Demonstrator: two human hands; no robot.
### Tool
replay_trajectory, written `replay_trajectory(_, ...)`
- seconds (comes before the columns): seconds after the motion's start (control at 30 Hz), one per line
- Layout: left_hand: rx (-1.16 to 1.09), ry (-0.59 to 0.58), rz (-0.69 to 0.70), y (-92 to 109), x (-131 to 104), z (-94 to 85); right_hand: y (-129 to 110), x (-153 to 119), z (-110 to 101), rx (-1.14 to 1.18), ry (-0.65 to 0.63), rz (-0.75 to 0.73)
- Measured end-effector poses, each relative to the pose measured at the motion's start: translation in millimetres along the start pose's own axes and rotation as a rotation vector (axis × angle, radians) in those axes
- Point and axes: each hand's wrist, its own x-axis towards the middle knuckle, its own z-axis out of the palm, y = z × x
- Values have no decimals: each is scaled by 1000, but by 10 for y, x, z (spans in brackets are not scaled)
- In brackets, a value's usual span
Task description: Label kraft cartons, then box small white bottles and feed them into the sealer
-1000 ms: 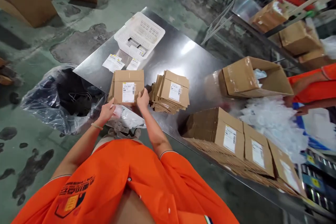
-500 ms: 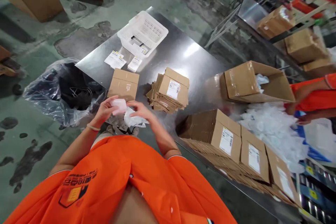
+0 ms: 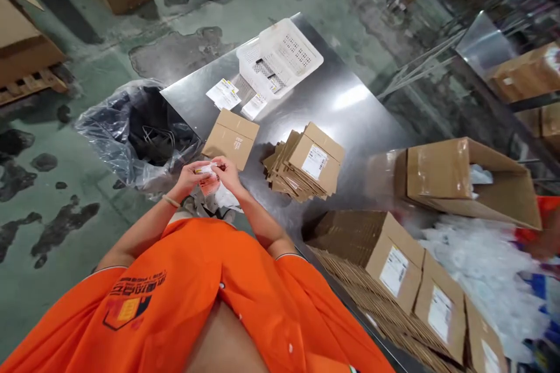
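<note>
Both hands meet just off the table's near edge. My left hand (image 3: 191,178) pinches one side of a small clear plastic bag (image 3: 210,185), which looks reddish where the orange shirt shows through. The fingers of my right hand (image 3: 228,173) are closed on the bag's upper edge. White crumpled plastic (image 3: 225,198) hangs below the right hand. Just beyond the hands lies a flat brown carton (image 3: 231,137), with a stack of folded cartons (image 3: 312,160) to its right.
A white basket (image 3: 282,58) and white label sheets (image 3: 223,93) lie on the metal table (image 3: 188,90). A plastic-lined bin (image 3: 105,128) stands left. Rows of cartons (image 3: 394,262), an open box (image 3: 437,169) and a plastic heap (image 3: 476,274) are right, near another person's arm.
The view has turned, so the table and boxes appear shifted to the right. My hands have come closer together on the small bag, which now hangs lower between them.
</note>
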Motion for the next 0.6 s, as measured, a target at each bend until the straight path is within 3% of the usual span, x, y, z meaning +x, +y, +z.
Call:
replay_trajectory(0.1,41,0,-35,22,117,27,40,-18,-33,-82,3,19)
replay_trajectory(0.33,134,-26,-149,-66,397,152,156,-179,-179,-411,163,-77)
replay_trajectory(0.47,157,-152,-296,-230,469,165,87,352,-461,-492,411,10)
replay_trajectory(0.6,136,-208,-297,-446,496,168,14,1059,-743,-528,468,136)
